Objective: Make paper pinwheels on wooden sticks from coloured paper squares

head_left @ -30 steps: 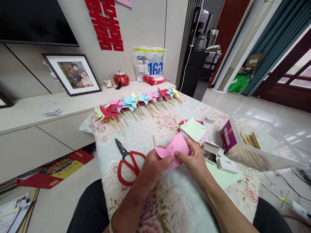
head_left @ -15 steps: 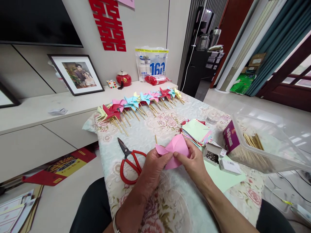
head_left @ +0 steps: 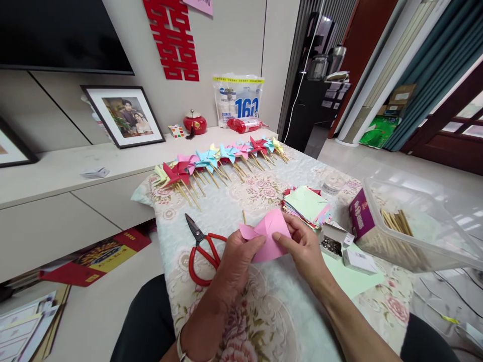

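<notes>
Between my two hands is a sheet of pink paper [head_left: 270, 240], partly folded over, with one corner sticking out at the left. My left hand [head_left: 241, 254] pinches its left side, thumb on top. On the right edge, my right hand [head_left: 302, 241] grips the paper with its thumb pressed on the face and fingers behind. A thin wooden stick [head_left: 244, 217] shows just beyond the paper; its lower part is hidden. Red-handled scissors [head_left: 204, 251] lie beside my left hand, blades partly apart. A stack of coloured paper squares [head_left: 306, 203] sits beyond my right hand.
Finished paper pinwheels [head_left: 222, 158] on sticks lie in a row along the table's far side. Right of my hands are a small box of metal pins [head_left: 332, 245], a white box [head_left: 359, 261], green paper [head_left: 349, 281] and a clear plastic bin [head_left: 422, 246] with sticks.
The pink paper's right part has been turned inward slightly, and my right thumb has shifted a little to the right on it. The view has moved slightly.
</notes>
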`<action>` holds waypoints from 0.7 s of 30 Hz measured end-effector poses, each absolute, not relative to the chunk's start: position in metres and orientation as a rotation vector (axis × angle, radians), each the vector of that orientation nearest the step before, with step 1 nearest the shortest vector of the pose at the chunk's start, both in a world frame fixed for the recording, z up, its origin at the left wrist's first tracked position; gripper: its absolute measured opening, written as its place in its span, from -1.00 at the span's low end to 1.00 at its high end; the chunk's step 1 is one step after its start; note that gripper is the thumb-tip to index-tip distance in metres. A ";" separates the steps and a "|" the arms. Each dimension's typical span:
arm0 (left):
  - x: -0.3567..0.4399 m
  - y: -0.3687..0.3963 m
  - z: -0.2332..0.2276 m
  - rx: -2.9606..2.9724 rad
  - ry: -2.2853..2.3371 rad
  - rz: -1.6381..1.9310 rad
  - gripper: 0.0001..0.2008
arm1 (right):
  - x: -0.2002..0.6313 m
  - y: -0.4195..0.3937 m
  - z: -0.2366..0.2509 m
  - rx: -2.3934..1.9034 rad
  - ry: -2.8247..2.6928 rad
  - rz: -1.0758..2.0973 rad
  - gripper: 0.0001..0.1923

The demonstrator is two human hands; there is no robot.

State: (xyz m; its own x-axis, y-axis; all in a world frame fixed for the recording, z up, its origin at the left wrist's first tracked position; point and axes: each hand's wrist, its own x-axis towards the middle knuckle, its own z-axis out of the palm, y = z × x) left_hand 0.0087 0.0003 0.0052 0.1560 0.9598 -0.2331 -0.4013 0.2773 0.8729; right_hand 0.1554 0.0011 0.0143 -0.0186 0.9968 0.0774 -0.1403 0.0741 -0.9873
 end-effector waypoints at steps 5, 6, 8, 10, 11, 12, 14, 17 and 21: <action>0.005 0.002 0.004 0.783 1.037 1.176 -0.72 | 0.164 0.006 0.009 -1.056 -1.177 1.092 -0.46; 0.005 0.002 0.004 0.764 1.014 1.166 -0.73 | 0.166 0.006 0.008 -1.066 -1.230 1.007 -0.45; 0.004 0.003 0.007 0.708 0.948 1.145 -0.75 | 0.171 0.007 0.008 -1.068 -1.375 0.827 -0.47; 0.003 0.003 0.010 0.649 0.890 1.141 -0.76 | 0.175 0.007 0.010 -1.036 -1.527 0.682 -0.58; 0.002 0.003 0.012 0.626 0.871 1.149 -0.76 | 0.176 0.007 0.012 -1.014 -1.593 0.641 -0.65; 0.001 0.004 0.014 0.610 0.861 1.159 -0.76 | 0.178 0.007 0.013 -0.991 -1.652 0.618 -0.70; 0.000 0.004 0.016 0.591 0.862 1.177 -0.78 | 0.179 0.007 0.017 -0.953 -1.749 0.618 -0.76; -0.001 0.004 0.016 0.595 0.885 1.183 -0.79 | 0.180 0.005 0.020 -0.906 -1.854 0.671 -0.78; -0.001 0.005 0.013 0.636 0.932 1.169 -0.76 | 0.179 0.003 0.021 -0.859 -1.912 0.755 -0.79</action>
